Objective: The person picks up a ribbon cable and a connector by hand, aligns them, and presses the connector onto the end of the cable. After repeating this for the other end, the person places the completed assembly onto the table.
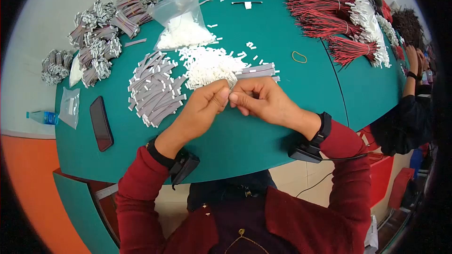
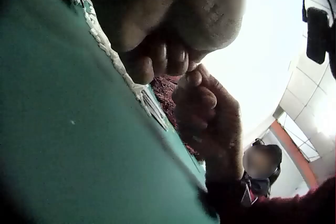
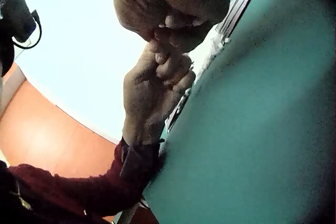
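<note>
Both hands meet fingertip to fingertip over the table, just below a pile of small white connectors (image 1: pixel 209 66). The left hand (image 1: pixel 203 108) pinches with thumb and bent index finger, and the right hand (image 1: pixel 270 103) pinches against it from the other side. Whatever small piece lies between them is almost wholly hidden by the fingers. In the left wrist view the left hand (image 2: pixel 173 14) touches the right hand (image 2: pixel 210 113); the right wrist view has the right hand (image 3: pixel 173 3) above the left hand (image 3: pixel 155 87). Short grey ribbon cables (image 1: pixel 157 89) with white ends lie left of the connectors.
More grey cables (image 1: pixel 259 71) lie behind the right hand. A bag of connectors (image 1: pixel 181 23) stands behind the pile. Grey bundles (image 1: pixel 99 51), a phone (image 1: pixel 101 123) and a bottle (image 1: pixel 42 117) are at left; red-black wire bundles (image 1: pixel 325 7), a rubber band (image 1: pixel 299 57) and another person (image 1: pixel 400 122) at right.
</note>
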A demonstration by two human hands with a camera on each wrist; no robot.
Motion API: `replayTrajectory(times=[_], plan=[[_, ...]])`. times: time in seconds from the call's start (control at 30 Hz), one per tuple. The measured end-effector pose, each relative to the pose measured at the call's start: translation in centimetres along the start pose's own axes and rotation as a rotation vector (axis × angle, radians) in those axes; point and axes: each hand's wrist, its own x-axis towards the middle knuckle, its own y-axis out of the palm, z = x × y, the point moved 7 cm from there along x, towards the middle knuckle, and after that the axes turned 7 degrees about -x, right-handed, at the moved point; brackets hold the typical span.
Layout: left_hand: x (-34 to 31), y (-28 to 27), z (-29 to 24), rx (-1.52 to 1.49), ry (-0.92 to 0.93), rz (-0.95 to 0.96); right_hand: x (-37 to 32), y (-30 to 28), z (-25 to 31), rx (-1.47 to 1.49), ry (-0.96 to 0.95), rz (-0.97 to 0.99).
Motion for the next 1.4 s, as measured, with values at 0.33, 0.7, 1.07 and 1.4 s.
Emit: replayTrajectory(times=[0.33, 0.7, 1.07, 1.4], plan=[[0.2, -0.1, -1.7, 0.071, 0.039, 0.044, 0.5, 0.3, -0.2, 0.003, -0.015, 0.080], [0.1, -3.2, -2.6, 0.117, 0.143, -0.199, 0.7, -0.2, -0.4, 0.251, 0.065, 0.114], [-0.3, -5.1, -4.0, 0.321, 0.262, -0.318, -0.4, -1.1, 1.9, -0.081, -0.128, 0.044], [-4.1, -8.4, -4.9, 0.331, 0.237, -0.517, 0.7, -7.0, 2.1, -0.400, -0.113, -0.204]])
